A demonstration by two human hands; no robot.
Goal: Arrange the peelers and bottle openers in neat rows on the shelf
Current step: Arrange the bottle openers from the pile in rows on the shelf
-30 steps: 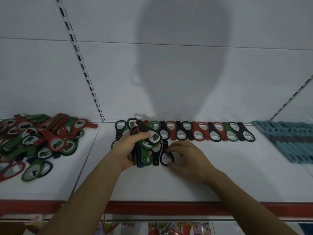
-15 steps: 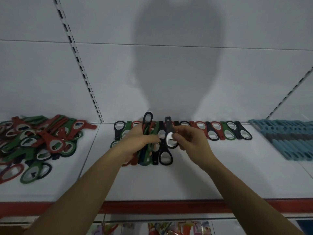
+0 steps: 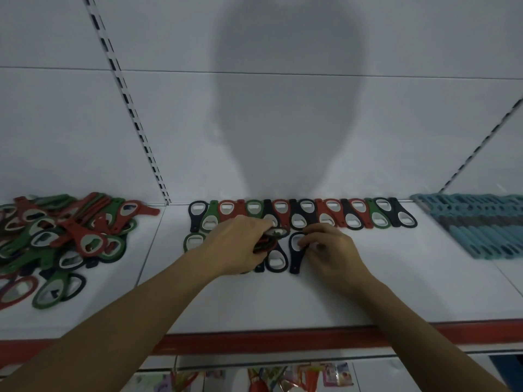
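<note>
A back row of red, green and black bottle openers [image 3: 325, 213] lies against the rear of the white shelf [image 3: 283, 301]. In front of it a second row has a green opener [image 3: 194, 241] at the left and a black opener [image 3: 276, 260] flat near the middle. My left hand [image 3: 237, 244] is closed over a small stack of openers [image 3: 266, 240], held low on the shelf. My right hand [image 3: 331, 250] pinches another black opener [image 3: 295, 251], which lies flat just right of the first black one.
A loose heap of red, green and black openers [image 3: 62, 239] covers the left shelf section. Blue peelers [image 3: 475, 224] lie in rows at the far right. A red strip [image 3: 283, 339] edges the shelf front; hanging goods show below.
My right hand took a black opener from the raised stack and brought it down flat onto the shelf. My left hand lowered its stack toward the shelf.
</note>
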